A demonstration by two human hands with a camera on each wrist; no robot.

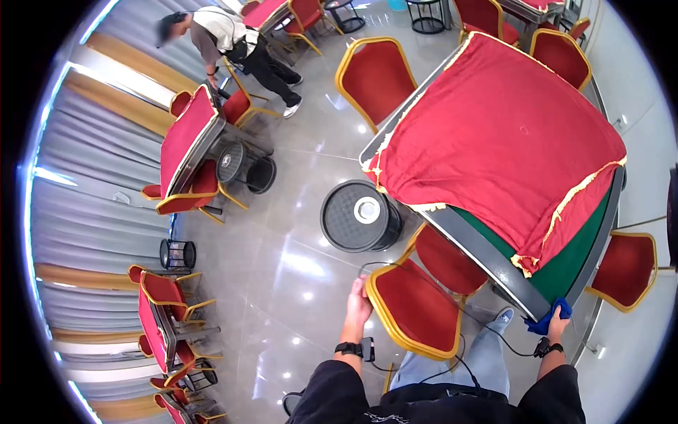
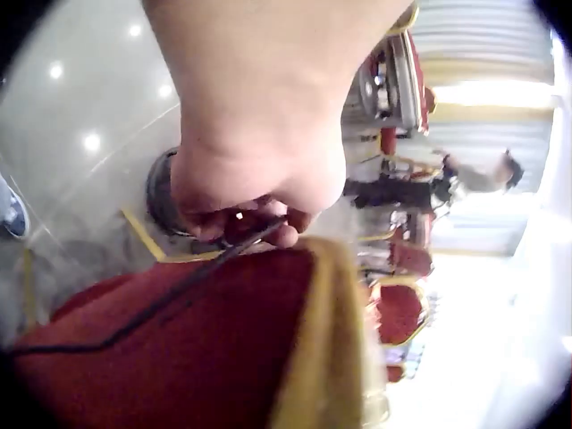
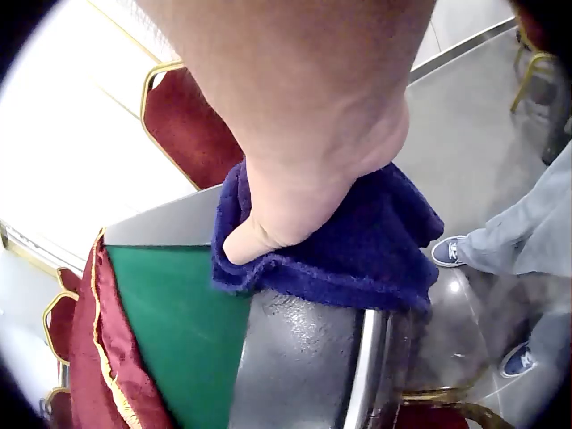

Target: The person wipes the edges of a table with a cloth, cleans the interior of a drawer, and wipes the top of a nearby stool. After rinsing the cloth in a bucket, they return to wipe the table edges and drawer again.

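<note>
The right hand (image 1: 558, 325) (image 3: 299, 192) presses a blue cloth (image 1: 542, 324) (image 3: 357, 241) on the near corner of a table, its thumb lying over the cloth. That table has a dark rim (image 1: 487, 263) (image 3: 295, 357) and green felt (image 1: 558, 283) (image 3: 183, 322), largely covered by a rumpled red cloth with yellow fringe (image 1: 501, 127) (image 3: 134, 384). The left hand (image 1: 359, 304) (image 2: 255, 201) is at the upper corner of a red chair with a gold frame (image 1: 413, 307) (image 2: 188, 349); its fingers curl around a black cable (image 2: 170, 304). Whether it also touches the chair frame, I cannot tell.
A round black stand (image 1: 353, 219) is beside the table's left corner. Red chairs (image 1: 378, 81) (image 3: 188, 125) surround the table. At the upper left a person (image 1: 233, 42) (image 2: 447, 183) bends over another table (image 1: 187, 141). More tables and chairs line the curtained wall. The cable hangs across the wearer's legs.
</note>
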